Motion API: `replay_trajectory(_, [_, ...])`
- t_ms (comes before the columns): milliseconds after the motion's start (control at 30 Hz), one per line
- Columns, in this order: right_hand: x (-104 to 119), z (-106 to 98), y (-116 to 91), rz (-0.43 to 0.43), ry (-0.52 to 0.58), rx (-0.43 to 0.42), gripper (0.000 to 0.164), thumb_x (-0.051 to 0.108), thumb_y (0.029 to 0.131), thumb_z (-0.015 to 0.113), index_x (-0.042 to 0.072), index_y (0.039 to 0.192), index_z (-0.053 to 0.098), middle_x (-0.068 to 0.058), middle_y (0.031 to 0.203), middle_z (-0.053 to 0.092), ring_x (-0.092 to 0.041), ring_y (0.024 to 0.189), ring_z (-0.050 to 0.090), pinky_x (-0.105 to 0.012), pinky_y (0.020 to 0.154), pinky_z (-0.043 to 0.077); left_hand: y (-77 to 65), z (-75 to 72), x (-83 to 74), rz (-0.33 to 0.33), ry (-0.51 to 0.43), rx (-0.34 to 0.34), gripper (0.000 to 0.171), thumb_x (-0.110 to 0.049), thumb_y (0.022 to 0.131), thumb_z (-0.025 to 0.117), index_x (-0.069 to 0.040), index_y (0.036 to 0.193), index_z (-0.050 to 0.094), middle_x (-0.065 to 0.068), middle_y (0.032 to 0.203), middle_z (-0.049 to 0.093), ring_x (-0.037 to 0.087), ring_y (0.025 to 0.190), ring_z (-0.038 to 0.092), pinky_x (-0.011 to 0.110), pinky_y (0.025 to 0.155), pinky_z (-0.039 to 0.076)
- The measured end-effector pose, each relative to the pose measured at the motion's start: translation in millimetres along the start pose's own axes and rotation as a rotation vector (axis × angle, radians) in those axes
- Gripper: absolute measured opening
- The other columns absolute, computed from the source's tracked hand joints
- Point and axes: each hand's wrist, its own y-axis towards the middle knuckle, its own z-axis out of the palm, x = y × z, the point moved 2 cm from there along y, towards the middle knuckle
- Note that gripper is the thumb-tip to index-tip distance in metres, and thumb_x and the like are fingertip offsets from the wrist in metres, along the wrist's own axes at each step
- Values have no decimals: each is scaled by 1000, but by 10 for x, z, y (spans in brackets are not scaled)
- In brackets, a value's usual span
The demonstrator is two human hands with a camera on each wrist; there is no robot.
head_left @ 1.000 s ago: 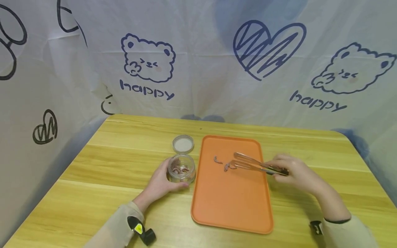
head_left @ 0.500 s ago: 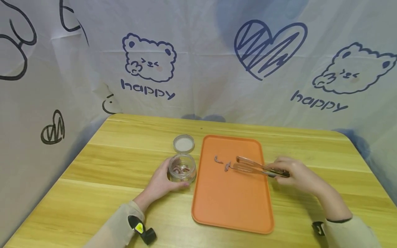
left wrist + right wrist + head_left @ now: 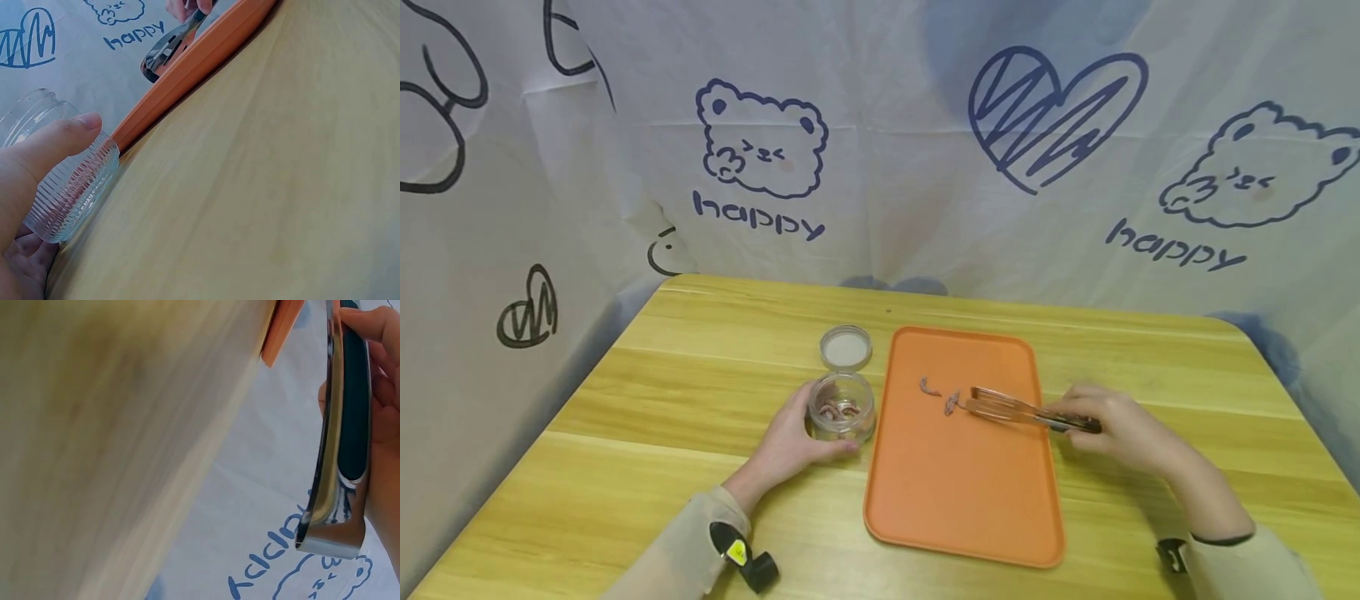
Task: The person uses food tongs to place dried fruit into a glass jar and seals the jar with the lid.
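Observation:
My left hand holds a clear glass jar at its side, thumb towards the front. The jar stands uncovered on the table with small reddish-brown curled pieces inside; its ribbed wall shows in the left wrist view. Metal tongs with dark grips are held by my right hand over the orange tray. Two small greyish-brown pieces lie on the tray: a curved one and a crumpled one just left of the tong tips. Whether the tips pinch anything is too small to tell.
A round lid lies behind the jar, left of the tray. Wooden table surrounds these things. A printed cloth hangs behind the far table edge.
The tong arms have come closer together, and their tips have shifted slightly right, off the crumpled piece. My left hand and the jar have stayed put.

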Motion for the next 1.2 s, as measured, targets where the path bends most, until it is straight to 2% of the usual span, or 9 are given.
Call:
replay_trajectory(433, [-6, 16, -22, 18, 21, 19, 33, -6, 80, 69, 8, 109, 71, 11, 93, 58, -2, 71, 45, -19, 56, 40, 1, 0, -8, -1, 3, 1, 100, -35, 58, 92, -10, 140, 41, 11, 132, 50, 29, 123, 46, 48, 107, 33])
replay_trajectory(867, [-1, 29, -32, -14, 2, -12, 31, -5, 79, 72, 7, 108, 71, 9, 94, 59, -2, 75, 48, -22, 58, 44, -4, -5, -13, -2, -6, 5, 99, -34, 59, 92, -9, 140, 41, 11, 131, 51, 28, 123, 46, 47, 107, 34])
replay_trajectory(1200, [9, 15, -41, -25, 12, -49, 32, -9, 77, 71, 4, 106, 71, 9, 92, 59, -1, 73, 47, -21, 56, 44, -8, -5, -17, -7, -7, 9, 98, -34, 60, 91, -9, 140, 40, 12, 130, 51, 30, 123, 46, 49, 107, 33])
